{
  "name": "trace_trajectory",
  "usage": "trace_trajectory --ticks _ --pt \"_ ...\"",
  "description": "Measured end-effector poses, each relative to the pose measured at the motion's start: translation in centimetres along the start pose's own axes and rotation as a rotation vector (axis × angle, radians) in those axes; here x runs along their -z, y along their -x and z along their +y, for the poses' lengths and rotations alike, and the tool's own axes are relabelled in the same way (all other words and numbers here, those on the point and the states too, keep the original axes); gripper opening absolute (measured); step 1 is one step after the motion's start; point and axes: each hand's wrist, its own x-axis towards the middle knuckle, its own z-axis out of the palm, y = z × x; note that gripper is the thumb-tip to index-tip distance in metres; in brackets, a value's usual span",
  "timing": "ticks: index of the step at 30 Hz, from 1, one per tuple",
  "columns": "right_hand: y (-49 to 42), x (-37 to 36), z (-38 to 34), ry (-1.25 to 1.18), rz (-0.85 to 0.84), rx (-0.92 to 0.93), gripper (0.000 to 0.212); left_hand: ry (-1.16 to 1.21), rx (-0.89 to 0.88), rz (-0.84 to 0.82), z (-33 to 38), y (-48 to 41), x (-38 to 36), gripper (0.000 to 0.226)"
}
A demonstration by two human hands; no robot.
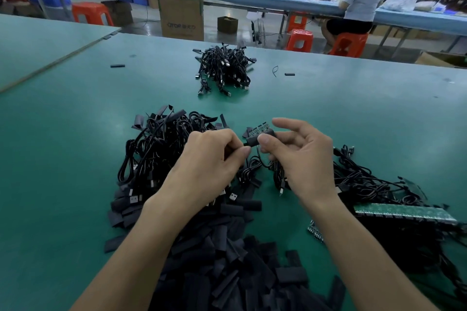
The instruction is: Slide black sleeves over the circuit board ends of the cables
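Observed left hand (214, 156) with fingers curled, thumb and forefinger pinching a thin black cable (260, 163) just behind its board end. Observed right hand (303, 156) pinching a short black tubular sleeve (253, 140) under the thumb, forefinger lifted clear above it. Found that sleeve seated partway along a small green circuit board (260, 129), the board's far end protruding bare. Recorded both hands held close together, not touching, above the flat green desk (75, 134). Noted a large heap of loose black sleeves (227, 260) on the desk beneath the forearms. Noted a tangle of coiled black cables (156, 149) left of the hands, several silver USB plugs showing, and a second tangle (366, 179) to the right. Logged a long green circuit-board strip (401, 212) lying at the second tangle's near edge. Logged a third cable bundle (225, 68) farther back, well apart, with 2 stray black pieces (117, 66) on the desk, 1 to either side. Could not trace the held cable's full run among the piles. Saw orange plastic stools (92, 12) and a brown cardboard box (182, 16) on the floor beyond the desk.
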Motion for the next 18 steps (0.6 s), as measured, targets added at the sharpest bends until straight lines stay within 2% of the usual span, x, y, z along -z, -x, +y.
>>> trace_trajectory --ticks 4,11,18 --pt "0.4 -1.0 0.7 -0.033 0.100 0.007 0.023 0.084 0.031 -0.005 0.1 0.0 -0.4 0.019" --pt "1.0 -2.1 0.6 -0.025 0.109 0.007 0.035 0.141 0.034 0.047 -0.1 0.1 -0.9 0.018" --pt "0.5 -3.0 -1.1 0.203 0.098 0.130 0.028 0.264 0.082 0.095 0.2 0.3 -1.4 0.020"
